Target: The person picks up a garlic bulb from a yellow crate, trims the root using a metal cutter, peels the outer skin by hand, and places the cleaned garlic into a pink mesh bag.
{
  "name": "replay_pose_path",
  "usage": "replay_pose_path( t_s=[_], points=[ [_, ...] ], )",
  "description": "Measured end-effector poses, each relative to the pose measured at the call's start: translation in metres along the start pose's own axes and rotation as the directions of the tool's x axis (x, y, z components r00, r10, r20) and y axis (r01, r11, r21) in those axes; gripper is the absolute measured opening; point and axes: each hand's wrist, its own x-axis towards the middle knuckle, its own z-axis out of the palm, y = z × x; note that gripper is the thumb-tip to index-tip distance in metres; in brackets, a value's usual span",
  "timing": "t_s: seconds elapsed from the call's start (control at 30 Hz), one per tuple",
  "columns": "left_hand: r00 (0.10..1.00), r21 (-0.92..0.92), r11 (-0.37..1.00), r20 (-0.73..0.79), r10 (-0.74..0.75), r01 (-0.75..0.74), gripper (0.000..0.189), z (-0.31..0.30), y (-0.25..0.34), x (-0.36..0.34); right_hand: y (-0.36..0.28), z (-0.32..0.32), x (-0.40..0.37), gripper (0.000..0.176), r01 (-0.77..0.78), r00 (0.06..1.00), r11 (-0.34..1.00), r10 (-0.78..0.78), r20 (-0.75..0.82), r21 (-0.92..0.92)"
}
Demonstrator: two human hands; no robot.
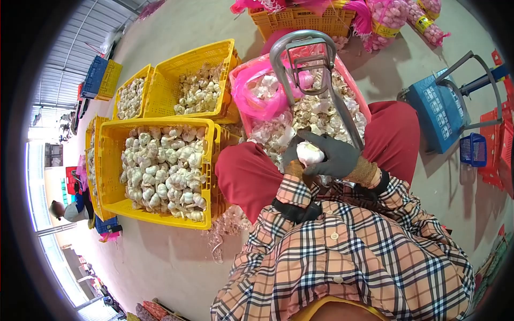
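Okay, so holding a white garlic bulb [310,154] between two dark-gloved hands, and treating it as the centre of the clock for everything below. Gripped from both sides: left hand [292,153] pressed up against it at 9 o'clock, right hand [341,155] wrapped round from 3, with fingers curled over the 12 o'clock edge. Can't make out every left fingertip, tbh.

Straight up at 12, a pink crate [353,84] loaded with more garlic and loose papery skins, plus a grey metal frame [303,34] reaching over it. At 11, a bright pink plastic bag [265,111] with some white bulbs inside.

Over at 9, a big yellow crate [111,176] heaped with whole bulbs, and at 10 another yellow crate [166,80], only part full. Messy between 7 and 8 too: scattered skins [232,227] on the floor [176,243].

Way out around 2 to 3, a blue box [439,115], and at 3 a small blue basket [474,150]. Up at 1, some stuffed mesh bags [390,18] of garlic, well apart from the hands.
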Motion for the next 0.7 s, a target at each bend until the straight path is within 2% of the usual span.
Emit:
replay_pose_path(
  t_s=[0.03,0.07,0.13,0.17,0.2,0.23,0.27,0.3,0.33,0.37,0.4,0.43,0.47,0.5,0.53,0.57,0.6,0.63,0.67,0.7],
  points=[
    [1.0,0.031,0.999,-0.016,0.019,-0.019,0.028,0.001,-0.001,0.001,-0.001,0.002,0.0,0.072,0.057,0.995,0.998,-0.055,-0.081,0.026],
    [0.999,0.063,0.997,-0.032,0.039,-0.037,0.028,0.001,-0.002,0.002,-0.004,0.003,0.0,0.072,0.056,0.995,0.998,-0.054,-0.08,0.027],
    [0.995,0.126,0.989,-0.057,0.086,-0.078,0.028,0.004,-0.002,0.006,-0.011,0.003,-0.004,0.067,-0.086,0.989,0.964,0.113,-0.097,0.251],
    [0.992,0.156,0.983,-0.067,0.11,-0.099,0.028,0.007,-0.001,0.009,-0.014,0.002,-0.007,0.067,-0.086,0.988,0.965,0.114,-0.101,0.248],
    [0.933,-0.05,0.948,-0.165,-0.319,0.315,0.03,0.002,0.061,0.002,-0.015,-0.001,-0.011,0.064,-0.037,0.986,0.968,0.075,-0.147,0.248],
    [0.983,-0.056,0.997,-0.183,0.033,-0.044,0.034,-0.008,0.019,0.015,-0.015,-0.002,-0.015,0.061,0.012,0.981,0.969,0.037,-0.192,0.246],
    [0.965,0.326,0.93,-0.137,0.223,-0.168,0.035,-0.02,0.024,0.017,-0.009,0.0,-0.017,0.061,0.049,0.963,0.977,0.009,-0.27,0.207],
    [0.925,0.651,0.708,-0.023,0.38,-0.275,0.037,-0.027,0.029,0.014,-0.007,-0.005,-0.018,0.061,0.051,0.961,0.978,0.007,-0.276,0.201],
    [0.923,0.648,0.708,-0.018,0.384,-0.282,0.037,-0.026,0.039,0.009,-0.004,-0.01,-0.02,0.061,-0.029,0.95,0.999,0.041,-0.308,0.044],
    [0.885,0.67,0.651,0.017,0.465,-0.356,0.039,-0.025,0.053,0.002,-0.003,-0.015,-0.02,0.061,-0.115,0.936,0.987,0.07,-0.345,-0.112],
    [0.84,0.69,0.588,0.053,0.54,-0.422,0.043,-0.025,0.065,-0.007,-0.006,-0.017,-0.02,0.055,-0.15,0.924,0.986,0.111,-0.365,-0.079],
    [0.84,0.691,0.588,0.054,0.54,-0.422,0.043,-0.018,0.073,-0.016,-0.002,-0.017,-0.018,0.055,-0.15,0.924,0.986,0.111,-0.365,-0.078],
    [0.91,0.489,0.773,0.138,0.39,-0.405,0.043,-0.006,0.081,-0.031,0.003,-0.015,-0.018,0.052,-0.159,0.925,0.975,0.093,-0.368,-0.153],
    [0.934,0.269,0.909,0.254,0.251,-0.317,0.043,0.003,0.085,-0.04,0.007,-0.011,-0.016,0.049,-0.164,0.927,0.96,0.072,-0.367,-0.226],
    [0.936,0.274,0.909,0.25,0.249,-0.315,0.043,0.008,0.08,-0.044,0.013,-0.006,-0.016,0.044,-0.063,0.917,0.965,-0.044,-0.397,-0.253],
    [0.959,-0.004,0.99,0.249,0.136,-0.14,0.041,0.012,0.07,-0.044,0.012,-0.007,-0.017,0.044,-0.061,0.917,0.966,-0.045,-0.396,-0.25],
    [0.958,-0.279,0.959,0.284,0.029,0.053,0.041,0.014,0.06,-0.043,0.011,-0.008,-0.018,0.041,-0.08,0.948,0.995,0.056,-0.313,-0.063],
    [0.956,-0.276,0.96,0.291,0.035,0.049,0.041,0.009,0.059,-0.037,0.01,-0.011,-0.019,0.038,-0.116,0.966,0.986,0.14,-0.215,0.122],
    [0.916,-0.437,0.869,0.398,-0.045,0.232,0.042,0.0,0.056,-0.029,0.008,-0.013,-0.016,0.028,-0.188,0.952,0.947,0.241,-0.191,0.259],
    [0.855,-0.555,0.722,0.509,-0.097,0.413,0.045,-0.005,0.053,-0.027,0.008,-0.015,-0.016,0.028,-0.187,0.952,0.947,0.24,-0.191,0.26]
  ],
)
